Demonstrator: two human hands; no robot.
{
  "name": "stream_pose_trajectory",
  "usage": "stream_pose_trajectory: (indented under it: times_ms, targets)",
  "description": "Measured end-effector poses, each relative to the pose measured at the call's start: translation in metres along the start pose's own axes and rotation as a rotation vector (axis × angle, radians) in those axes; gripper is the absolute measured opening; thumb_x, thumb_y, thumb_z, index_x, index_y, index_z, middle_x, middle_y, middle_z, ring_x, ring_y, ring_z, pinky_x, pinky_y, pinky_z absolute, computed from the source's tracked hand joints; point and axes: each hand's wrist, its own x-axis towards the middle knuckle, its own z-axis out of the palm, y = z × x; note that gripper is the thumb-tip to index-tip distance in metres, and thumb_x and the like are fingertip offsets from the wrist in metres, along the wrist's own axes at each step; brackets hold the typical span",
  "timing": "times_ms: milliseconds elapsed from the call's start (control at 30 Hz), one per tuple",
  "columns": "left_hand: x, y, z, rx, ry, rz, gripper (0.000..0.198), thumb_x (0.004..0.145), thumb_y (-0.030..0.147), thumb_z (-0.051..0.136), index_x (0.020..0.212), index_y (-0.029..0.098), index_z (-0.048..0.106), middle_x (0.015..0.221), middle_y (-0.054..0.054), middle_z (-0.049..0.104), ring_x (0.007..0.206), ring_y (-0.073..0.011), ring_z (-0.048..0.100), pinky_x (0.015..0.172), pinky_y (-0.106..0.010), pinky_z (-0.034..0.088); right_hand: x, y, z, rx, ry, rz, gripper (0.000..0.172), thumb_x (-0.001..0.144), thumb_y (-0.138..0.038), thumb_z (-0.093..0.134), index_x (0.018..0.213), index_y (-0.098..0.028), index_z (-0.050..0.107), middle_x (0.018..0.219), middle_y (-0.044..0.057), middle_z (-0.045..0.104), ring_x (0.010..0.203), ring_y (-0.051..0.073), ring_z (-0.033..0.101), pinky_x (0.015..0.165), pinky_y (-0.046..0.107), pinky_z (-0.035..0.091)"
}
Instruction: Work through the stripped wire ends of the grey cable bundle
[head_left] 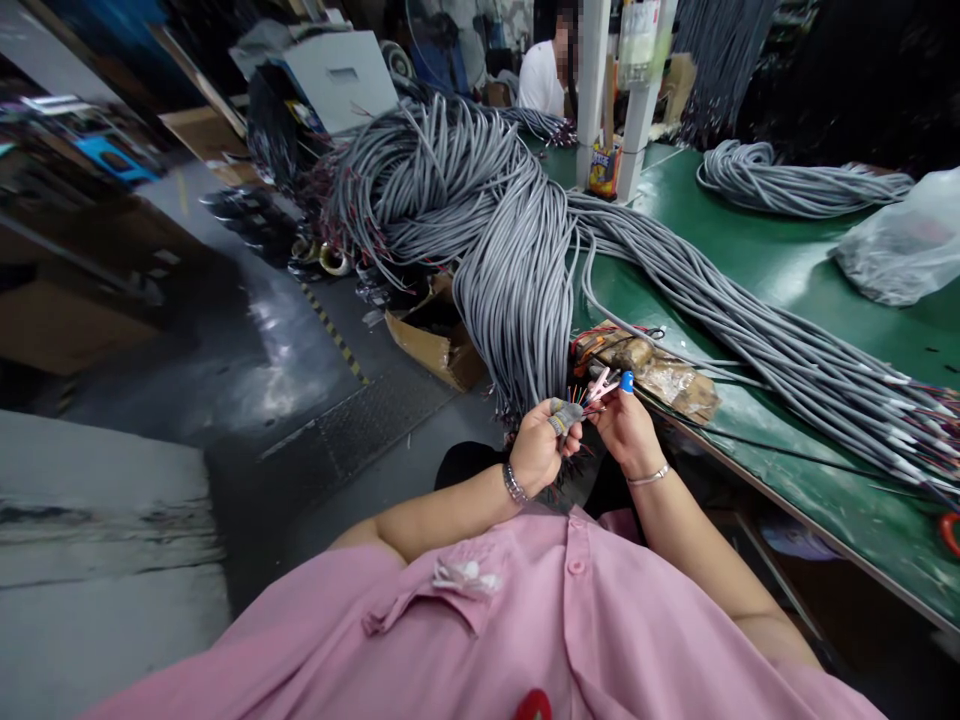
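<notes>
Gripping a cable end in a closed left hand, a person in a pink shirt is sitting just off the near edge of the green table, with loose coloured wires fanning up out of the fist. The right hand, meeting the left at the fingertips, is pinching a small pink tool whose tip is pointing left at those wires; a blue cap is covering one finger. The cable end is standing roughly upright between the two hands, below the table's edge, the left hand wrapped around it and the right just beside. Whether the tool's blades are apart is too small to tell. Above the hands a thick bundle of gray cables is hanging over the table's edge, its long run stretching right across the green top. A brown taped pad is lying on that edge just beyond the right hand. Further along the table a coil of cable and a plastic bag are resting, and another person in a white shirt is sitting at the far end. A cardboard box is sitting on the floor left of the table.
</notes>
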Motion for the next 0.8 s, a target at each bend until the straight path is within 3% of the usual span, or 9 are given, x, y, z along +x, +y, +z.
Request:
stream_pose_trajectory:
  times_ms: [167, 367, 600, 800]
  targets:
    - [0.002, -0.004, 0.001, 0.009, -0.008, -0.008, 0.025, 0.068, 0.034, 0.072, 0.076, 0.016, 0.057, 0.055, 0.001, 0.058, 0.041, -0.0067, 0.047, 0.039, -0.019, 0.027, 0.004, 0.0, 0.004, 0.079, -0.027, 0.096, 0.027, 0.083, -0.047, 0.066, 0.077, -0.02, 0.064, 0.078, 0.001, 0.07, 0.054, 0.01, 0.055, 0.054, 0.026, 0.051]
    - [0.005, -0.008, -0.002, 0.009, 0.013, -0.024, 0.022, 0.069, 0.031, 0.071, 0.077, 0.017, 0.056, 0.055, 0.002, 0.058, 0.041, -0.007, 0.047, 0.039, -0.019, 0.027, 0.007, 0.005, 0.008, 0.105, 0.021, 0.049, 0.027, 0.083, -0.047, 0.066, 0.08, -0.02, 0.066, 0.071, 0.001, 0.068, 0.057, 0.012, 0.056, 0.054, 0.024, 0.05]
    - [-0.002, -0.006, -0.007, 0.0, -0.016, 0.017, 0.019, 0.072, 0.031, 0.069, 0.078, 0.016, 0.057, 0.057, 0.002, 0.059, 0.042, -0.0069, 0.049, 0.038, -0.019, 0.027, 0.001, 0.004, -0.002, 0.128, -0.036, 0.097, 0.046, 0.082, -0.065, 0.056, 0.084, -0.02, 0.065, 0.08, 0.002, 0.069, 0.059, 0.011, 0.057, 0.058, 0.025, 0.051]
    - [-0.003, 0.002, -0.004, -0.039, -0.004, 0.051, 0.018, 0.071, 0.028, 0.068, 0.079, 0.018, 0.056, 0.057, 0.002, 0.06, 0.043, -0.0072, 0.049, 0.04, -0.018, 0.029, -0.007, -0.003, 0.0, 0.03, -0.064, 0.073, 0.028, 0.08, -0.048, 0.068, 0.086, -0.021, 0.065, 0.081, 0.0, 0.069, 0.067, 0.012, 0.061, 0.061, 0.024, 0.052]
